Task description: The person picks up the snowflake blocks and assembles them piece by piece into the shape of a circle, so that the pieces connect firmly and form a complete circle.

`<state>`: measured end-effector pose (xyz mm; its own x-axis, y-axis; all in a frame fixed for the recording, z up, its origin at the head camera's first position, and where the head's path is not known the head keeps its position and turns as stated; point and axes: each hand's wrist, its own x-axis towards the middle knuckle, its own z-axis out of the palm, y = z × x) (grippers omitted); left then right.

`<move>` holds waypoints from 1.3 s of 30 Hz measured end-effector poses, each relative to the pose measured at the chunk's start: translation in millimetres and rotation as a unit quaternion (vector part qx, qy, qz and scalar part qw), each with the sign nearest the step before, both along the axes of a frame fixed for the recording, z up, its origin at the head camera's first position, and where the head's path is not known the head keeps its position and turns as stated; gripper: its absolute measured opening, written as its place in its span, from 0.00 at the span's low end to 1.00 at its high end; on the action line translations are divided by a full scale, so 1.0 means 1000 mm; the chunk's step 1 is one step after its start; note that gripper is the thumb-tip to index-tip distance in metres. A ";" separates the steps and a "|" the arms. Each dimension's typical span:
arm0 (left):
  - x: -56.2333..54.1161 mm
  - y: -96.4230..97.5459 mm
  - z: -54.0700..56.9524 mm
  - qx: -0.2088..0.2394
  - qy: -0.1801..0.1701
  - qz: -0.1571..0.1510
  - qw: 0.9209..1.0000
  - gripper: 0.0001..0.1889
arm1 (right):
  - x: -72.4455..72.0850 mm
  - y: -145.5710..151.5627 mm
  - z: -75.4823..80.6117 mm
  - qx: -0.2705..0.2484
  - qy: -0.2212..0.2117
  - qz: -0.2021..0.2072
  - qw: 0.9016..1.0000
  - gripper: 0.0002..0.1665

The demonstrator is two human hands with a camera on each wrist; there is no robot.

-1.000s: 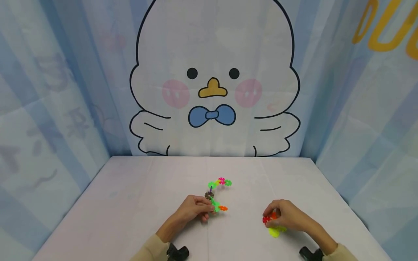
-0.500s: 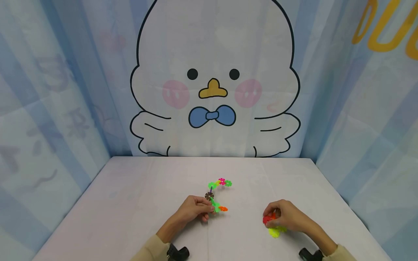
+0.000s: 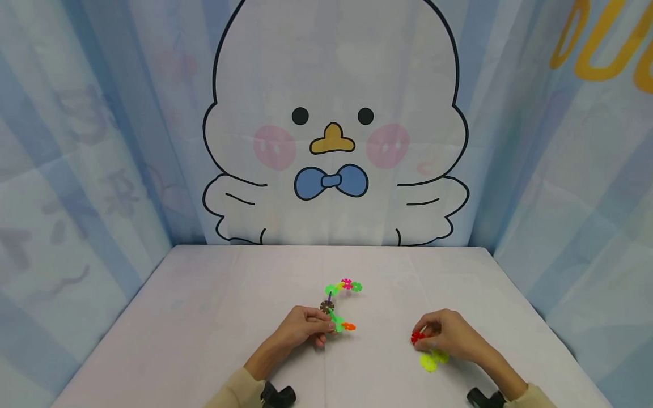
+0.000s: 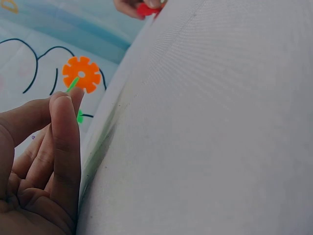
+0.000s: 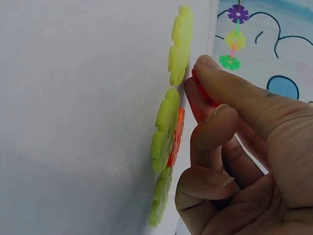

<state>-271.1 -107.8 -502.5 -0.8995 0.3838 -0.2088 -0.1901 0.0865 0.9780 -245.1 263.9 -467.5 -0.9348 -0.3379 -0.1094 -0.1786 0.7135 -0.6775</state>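
Observation:
My left hand [image 3: 307, 327] pinches a green notched disc [image 3: 338, 323] between thumb and fingertips. That disc is part of a curved chain of interlocking discs, with an orange disc [image 4: 81, 73] at its near end and a brown disc [image 3: 327, 306] farther along. At the chain's far end are a pink disc [image 3: 347, 284] and another green one [image 3: 356, 287]. My right hand [image 3: 445, 334] pinches a red disc [image 3: 416, 338], largely covered by thumb and finger in the right wrist view. Just below this hand several yellow discs [image 3: 429, 362] lie on the table beside an orange-red disc [image 5: 177, 139].
A white-covered table [image 3: 229, 294] spreads under both hands. Behind it hangs a curtain [image 3: 331, 73] printed with a cartoon chick, and blue-white curtains flank both sides. Dark wrist-worn devices [image 3: 278, 395] sit near the sleeves.
My right hand has risen slightly away from the yellow discs with the red disc in its fingers. The orange-red disc no longer shows in the head view. The left hand stays still.

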 end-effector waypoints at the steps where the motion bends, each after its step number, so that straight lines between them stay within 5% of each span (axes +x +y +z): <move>1: 0.000 0.000 0.000 0.000 0.000 -0.001 1.000 0.12 | 0.000 0.000 0.000 -0.005 -0.002 -0.004 1.000 0.13; 8: 0.000 0.000 0.000 0.002 0.003 -0.005 1.000 0.12 | -0.004 -0.002 -0.002 -0.060 -0.028 -0.016 0.998 0.16; 17: 0.000 -0.001 -0.001 -0.003 0.004 -0.003 1.000 0.12 | -0.010 -0.016 -0.002 -0.122 -0.067 0.021 0.990 0.15; 39: 0.001 0.000 -0.001 0.011 0.011 -0.008 1.000 0.10 | -0.011 -0.075 -0.006 -0.176 -0.136 0.007 0.975 0.16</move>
<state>-269.7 -108.1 -503.6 -0.8974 0.4026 -0.1806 -0.1673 0.0682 0.9835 -256.2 188.5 -473.9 -0.8826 -0.4110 -0.2283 0.0345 0.4277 -0.9033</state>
